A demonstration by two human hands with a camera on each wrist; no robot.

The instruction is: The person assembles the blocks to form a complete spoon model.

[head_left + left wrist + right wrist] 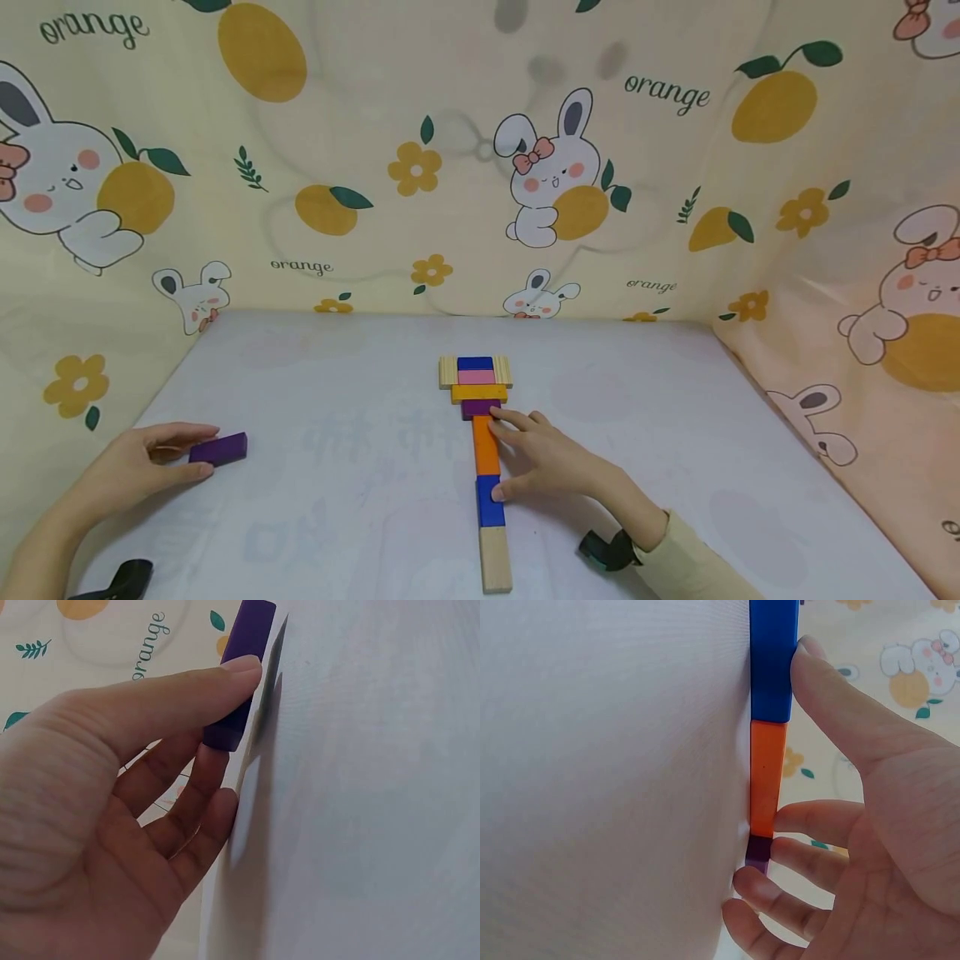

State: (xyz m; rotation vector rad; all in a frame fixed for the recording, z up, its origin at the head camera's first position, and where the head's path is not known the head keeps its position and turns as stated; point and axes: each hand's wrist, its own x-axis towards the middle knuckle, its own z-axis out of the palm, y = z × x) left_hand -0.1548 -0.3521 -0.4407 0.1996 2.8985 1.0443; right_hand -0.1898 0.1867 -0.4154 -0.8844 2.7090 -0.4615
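At the left of the head view, my left hand (138, 467) pinches a purple block (225, 450) between thumb and fingers. The left wrist view shows that purple block (251, 634) standing out past the thumb tip. My right hand (555, 458) lies along a column of blocks at the centre, fingers spread. Its thumb touches the blue block (489, 510), and its fingertips reach the orange block (484, 450) and the crosswise purple block (474, 409). In the right wrist view the thumb rests against the blue block (772, 667); the fingers are beside the orange block (766, 776).
A plain wooden block (496, 562) ends the column nearest me. At its far end lie a yellow block (478, 392), a pink block (477, 377) and a blue block (475, 363), flanked by pale wooden pieces (447, 372). Patterned cloth (360, 250) stands around the white tabletop (337, 517).
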